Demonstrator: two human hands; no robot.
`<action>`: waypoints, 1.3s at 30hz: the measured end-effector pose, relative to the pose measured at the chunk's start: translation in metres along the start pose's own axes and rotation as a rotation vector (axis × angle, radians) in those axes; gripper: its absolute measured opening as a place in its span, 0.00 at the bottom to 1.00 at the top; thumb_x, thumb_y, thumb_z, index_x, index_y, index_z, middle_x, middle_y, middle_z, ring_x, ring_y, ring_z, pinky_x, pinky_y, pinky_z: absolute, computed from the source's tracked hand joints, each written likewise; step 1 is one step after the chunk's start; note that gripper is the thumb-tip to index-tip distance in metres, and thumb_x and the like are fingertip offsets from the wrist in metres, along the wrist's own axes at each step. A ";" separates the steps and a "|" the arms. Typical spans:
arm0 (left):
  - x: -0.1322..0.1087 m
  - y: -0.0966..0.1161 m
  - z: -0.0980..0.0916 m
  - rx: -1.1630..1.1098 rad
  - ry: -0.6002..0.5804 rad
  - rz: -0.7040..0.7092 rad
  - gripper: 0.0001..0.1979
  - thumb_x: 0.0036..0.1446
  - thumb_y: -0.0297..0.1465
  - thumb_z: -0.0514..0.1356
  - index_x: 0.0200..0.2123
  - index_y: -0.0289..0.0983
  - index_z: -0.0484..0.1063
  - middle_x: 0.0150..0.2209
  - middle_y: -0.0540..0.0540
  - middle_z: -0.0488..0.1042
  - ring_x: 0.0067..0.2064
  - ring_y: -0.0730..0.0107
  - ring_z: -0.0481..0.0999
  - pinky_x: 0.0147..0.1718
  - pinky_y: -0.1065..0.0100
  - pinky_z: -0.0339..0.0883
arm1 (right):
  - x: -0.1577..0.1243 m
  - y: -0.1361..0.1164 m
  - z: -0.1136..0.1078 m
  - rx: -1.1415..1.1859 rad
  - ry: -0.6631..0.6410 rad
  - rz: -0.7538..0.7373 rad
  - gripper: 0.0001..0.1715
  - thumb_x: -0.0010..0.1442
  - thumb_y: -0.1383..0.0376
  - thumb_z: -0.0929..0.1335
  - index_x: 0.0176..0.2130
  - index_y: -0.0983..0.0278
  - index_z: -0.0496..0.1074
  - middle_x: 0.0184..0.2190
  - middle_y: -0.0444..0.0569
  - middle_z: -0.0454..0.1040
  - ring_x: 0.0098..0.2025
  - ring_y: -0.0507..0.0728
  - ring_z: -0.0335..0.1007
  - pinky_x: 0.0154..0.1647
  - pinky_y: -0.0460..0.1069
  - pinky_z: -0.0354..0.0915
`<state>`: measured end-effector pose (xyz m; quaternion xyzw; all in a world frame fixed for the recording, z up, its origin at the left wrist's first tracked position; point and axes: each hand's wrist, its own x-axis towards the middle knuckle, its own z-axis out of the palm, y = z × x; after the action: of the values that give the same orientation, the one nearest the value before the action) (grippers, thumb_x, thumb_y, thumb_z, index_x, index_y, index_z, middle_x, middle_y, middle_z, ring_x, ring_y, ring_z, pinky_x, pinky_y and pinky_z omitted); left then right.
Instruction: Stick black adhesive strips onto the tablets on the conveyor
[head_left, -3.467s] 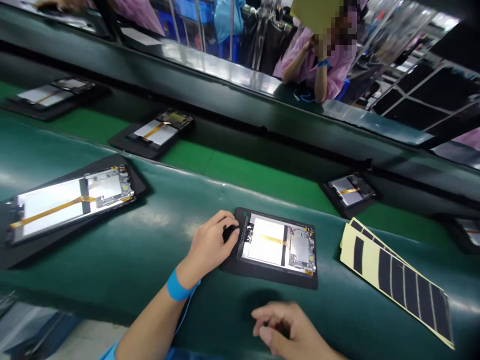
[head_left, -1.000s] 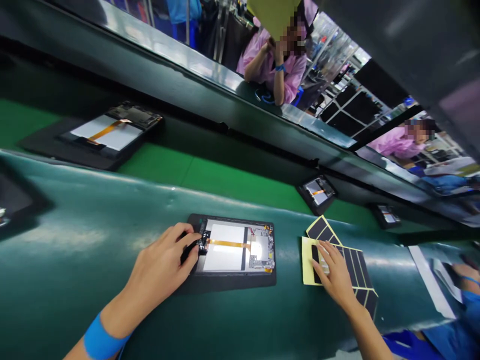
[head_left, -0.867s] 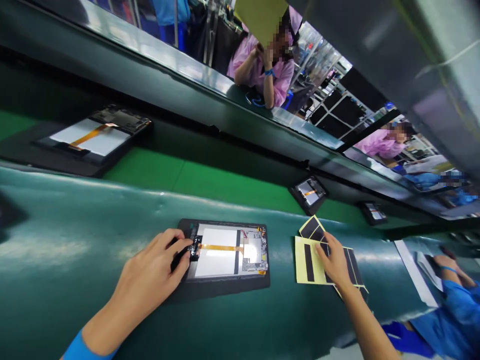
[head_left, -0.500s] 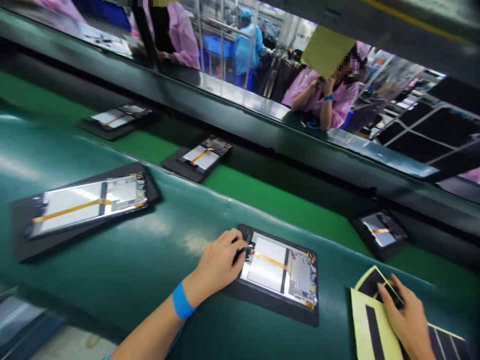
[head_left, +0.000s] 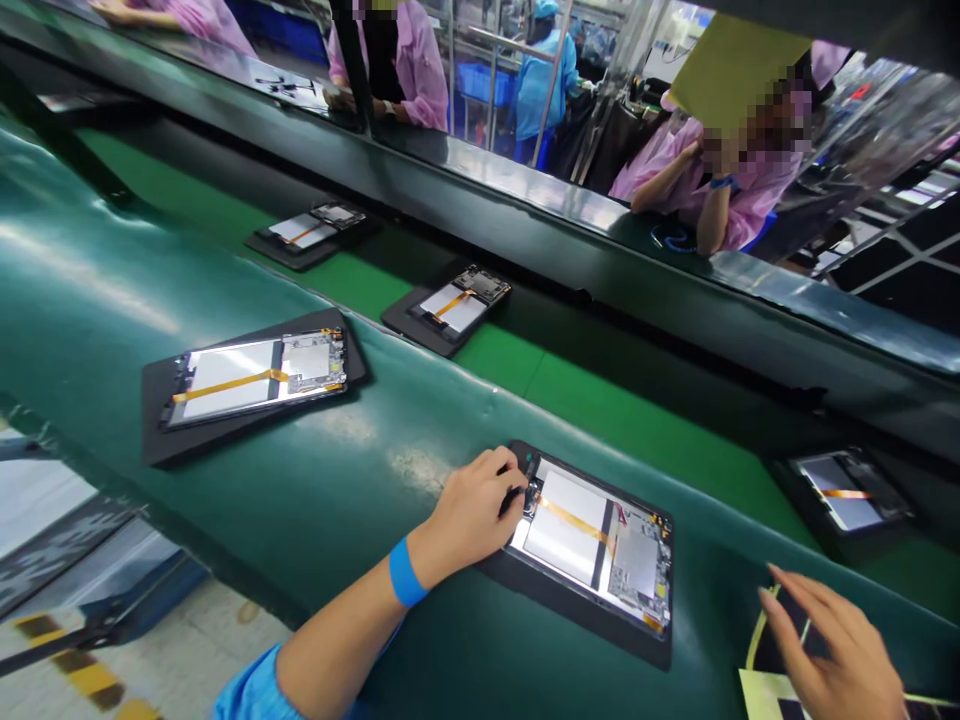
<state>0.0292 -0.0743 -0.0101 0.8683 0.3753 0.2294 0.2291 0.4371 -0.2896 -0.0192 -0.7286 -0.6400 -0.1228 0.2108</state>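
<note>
An opened tablet (head_left: pixel 574 525) lies on a dark foam pad (head_left: pixel 585 620) in front of me, its pale battery, orange ribbon cable and circuit board exposed. My left hand (head_left: pixel 484 500) rests at the tablet's left end, fingers curled and closed; something small and dark shows between them, too hidden to name. At the lower right, my right hand (head_left: pixel 840 640) hovers over yellow backing sheets (head_left: pixel 757 690) with black strips. Its fingers are stretched out, thumb apart, with nothing visible between them.
A second opened tablet (head_left: pixel 259 375) sits askew on its pad at left. Beyond the bench edge, a green conveyor (head_left: pixel 585 400) carries several more tablets on pads, one tablet (head_left: pixel 844 490) at far right. People in pink sit across; one person (head_left: pixel 742 170) has a yellow sheet.
The view has shifted, so most things appear further right. My right hand has opened and its fingers have come up from the black strip on the sheets. My left hand stays at the tablet's end.
</note>
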 end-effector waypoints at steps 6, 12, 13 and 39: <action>0.001 0.001 -0.001 -0.029 0.002 -0.030 0.07 0.60 0.24 0.57 0.37 0.39 0.73 0.43 0.46 0.74 0.42 0.65 0.76 0.38 0.64 0.72 | 0.063 -0.129 0.011 0.206 -0.041 -0.417 0.11 0.65 0.69 0.70 0.49 0.63 0.74 0.42 0.51 0.79 0.43 0.58 0.75 0.55 0.58 0.66; 0.000 0.003 0.002 -0.038 -0.011 -0.055 0.05 0.59 0.26 0.59 0.36 0.40 0.73 0.43 0.47 0.73 0.41 0.65 0.75 0.36 0.65 0.70 | 0.090 -0.205 0.034 0.284 -0.188 -0.510 0.14 0.68 0.69 0.67 0.52 0.67 0.73 0.45 0.54 0.79 0.46 0.59 0.73 0.54 0.58 0.63; 0.000 0.003 0.002 -0.035 -0.014 -0.060 0.04 0.59 0.26 0.59 0.36 0.40 0.73 0.43 0.47 0.73 0.41 0.65 0.75 0.36 0.65 0.69 | 0.092 -0.210 0.040 0.250 -0.211 -0.521 0.15 0.69 0.67 0.66 0.54 0.67 0.73 0.47 0.55 0.78 0.47 0.60 0.72 0.54 0.58 0.63; 0.003 0.002 0.002 -0.092 -0.005 -0.113 0.06 0.62 0.28 0.56 0.39 0.39 0.72 0.44 0.47 0.71 0.38 0.67 0.74 0.33 0.65 0.67 | 0.097 -0.210 0.053 0.111 -0.302 -0.591 0.17 0.70 0.62 0.66 0.56 0.64 0.72 0.51 0.55 0.77 0.49 0.61 0.71 0.52 0.58 0.63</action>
<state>0.0335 -0.0735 -0.0092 0.8348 0.4122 0.2311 0.2825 0.2398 -0.1600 0.0094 -0.5090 -0.8532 -0.0343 0.1085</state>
